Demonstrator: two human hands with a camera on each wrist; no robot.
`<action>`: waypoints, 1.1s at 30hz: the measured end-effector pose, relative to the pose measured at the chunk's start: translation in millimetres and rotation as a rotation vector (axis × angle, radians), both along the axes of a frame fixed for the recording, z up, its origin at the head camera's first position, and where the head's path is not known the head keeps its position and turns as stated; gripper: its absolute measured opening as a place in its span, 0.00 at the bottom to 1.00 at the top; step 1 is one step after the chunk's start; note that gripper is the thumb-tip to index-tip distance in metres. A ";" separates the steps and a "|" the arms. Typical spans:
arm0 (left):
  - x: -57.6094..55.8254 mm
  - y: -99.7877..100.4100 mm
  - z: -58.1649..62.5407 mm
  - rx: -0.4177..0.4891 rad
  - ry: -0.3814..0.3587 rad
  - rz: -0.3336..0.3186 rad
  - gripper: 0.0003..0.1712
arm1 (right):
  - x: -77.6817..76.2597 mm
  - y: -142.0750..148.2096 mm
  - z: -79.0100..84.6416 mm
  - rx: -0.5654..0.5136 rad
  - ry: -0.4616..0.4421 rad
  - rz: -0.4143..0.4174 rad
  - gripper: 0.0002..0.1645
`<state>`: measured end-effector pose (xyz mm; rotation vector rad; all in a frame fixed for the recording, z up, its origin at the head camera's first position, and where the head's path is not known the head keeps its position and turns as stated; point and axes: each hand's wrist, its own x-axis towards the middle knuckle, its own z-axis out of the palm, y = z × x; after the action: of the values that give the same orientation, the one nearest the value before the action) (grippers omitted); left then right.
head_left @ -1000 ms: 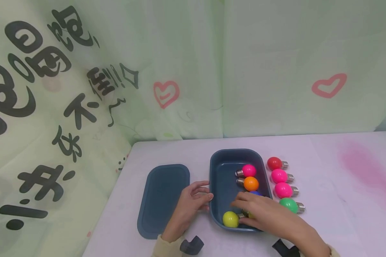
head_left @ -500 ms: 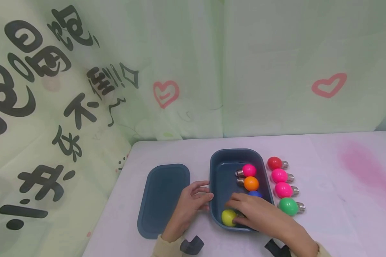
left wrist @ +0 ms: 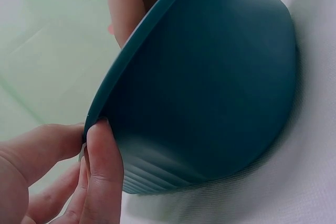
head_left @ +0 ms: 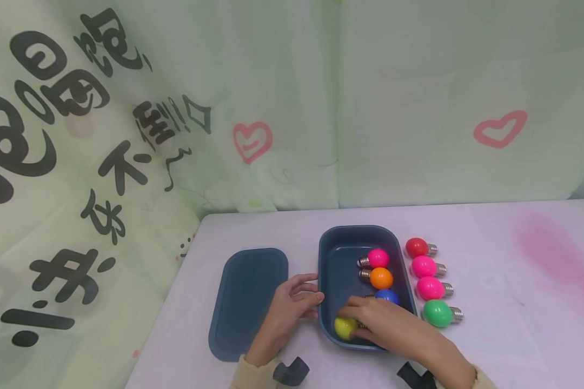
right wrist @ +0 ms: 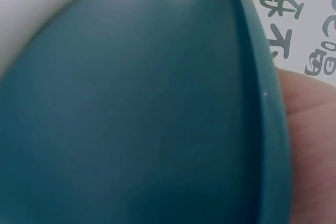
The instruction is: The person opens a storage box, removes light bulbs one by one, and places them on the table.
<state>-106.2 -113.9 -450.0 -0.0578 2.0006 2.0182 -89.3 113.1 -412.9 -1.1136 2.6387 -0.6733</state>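
My right hand (head_left: 382,320) reaches into the dark blue box (head_left: 332,254) and pinches a yellow light bulb (head_left: 344,327) near its front end. The bulb's metal base is mostly covered by the fingers. My left hand (head_left: 294,302) holds the left rim of the box, thumb and finger pinching the edge in the left wrist view. Inside, along the right side, lie a pink bulb (head_left: 378,258), an orange bulb (head_left: 382,278) and a blue bulb (head_left: 387,296), the last partly hidden by my right hand. The box wall (right wrist: 142,93) fills most of the right wrist view.
Right of the box, a red bulb (head_left: 416,247), two pink bulbs and a green bulb (head_left: 438,313) lie in a column on the white table (head_left: 516,302). The flat blue lid (head_left: 248,302) lies to the left. A printed curtain (head_left: 394,108) hangs behind.
My right hand has moved slightly left, its fingers closing around the yellow bulb and shifting it slightly left and back. More of the blue bulb shows. My left hand stays at the rim.
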 end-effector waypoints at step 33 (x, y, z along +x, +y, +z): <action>-0.4 1.1 -0.5 -0.017 0.003 0.013 0.26 | 13.1 40.2 42.1 -0.025 0.105 -0.036 0.25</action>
<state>-106.6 -112.9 -450.5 -0.0718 2.0252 2.0103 -76.2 153.3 -370.7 -1.1411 2.7519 -0.6746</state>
